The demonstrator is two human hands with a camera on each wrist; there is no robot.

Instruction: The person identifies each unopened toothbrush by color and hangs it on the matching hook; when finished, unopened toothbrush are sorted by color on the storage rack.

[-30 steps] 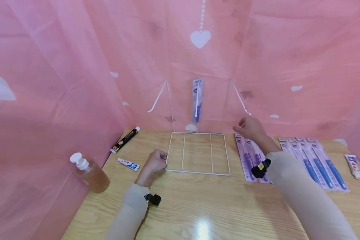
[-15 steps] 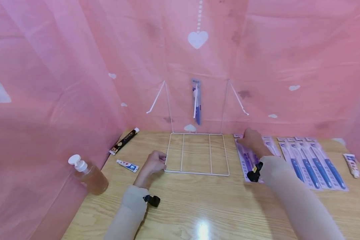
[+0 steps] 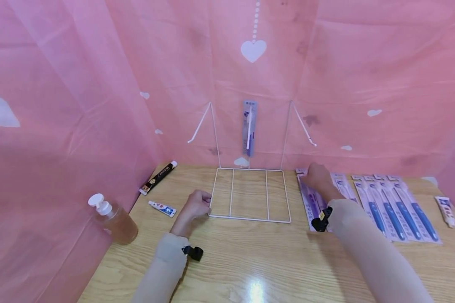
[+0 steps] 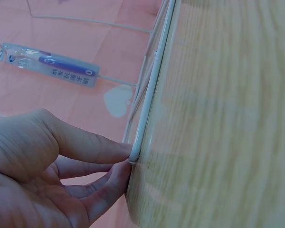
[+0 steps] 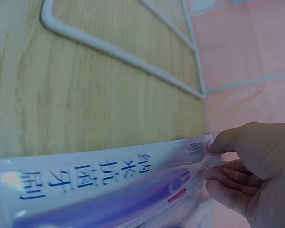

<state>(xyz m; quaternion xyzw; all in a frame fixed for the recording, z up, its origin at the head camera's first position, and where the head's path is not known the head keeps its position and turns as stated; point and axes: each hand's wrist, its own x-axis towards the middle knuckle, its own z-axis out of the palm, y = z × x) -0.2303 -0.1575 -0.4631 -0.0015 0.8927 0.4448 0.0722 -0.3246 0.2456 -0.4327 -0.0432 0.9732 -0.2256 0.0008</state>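
In the head view a white wire display rack (image 3: 250, 218) stands on the table, its base flat and hooks jutting from its upright back. My left hand (image 3: 196, 204) pinches the rack's front left corner between thumb and fingers, as the left wrist view confirms. A packaged purple toothbrush (image 3: 253, 126) hangs on the middle hook. Right of the rack, my right hand (image 3: 319, 179) is over a group of packaged purple toothbrushes. The right wrist view shows its thumb and fingers pinching the top end of one packaged toothbrush (image 5: 109, 190). My hand and sleeve cover part of that group.
Packaged blue toothbrushes (image 3: 402, 210) lie in a row farther right, with a small toothpaste tube (image 3: 445, 211) beyond. On the left are a black toothpaste tube (image 3: 158, 177), another small tube (image 3: 162, 208) and a pump bottle (image 3: 117, 225). Pink curtain (image 3: 364, 75) surrounds the table.
My right hand has moved down from near the right hook to the purple toothbrush packs and taken hold of one's top end. The left hand stays on the rack corner.
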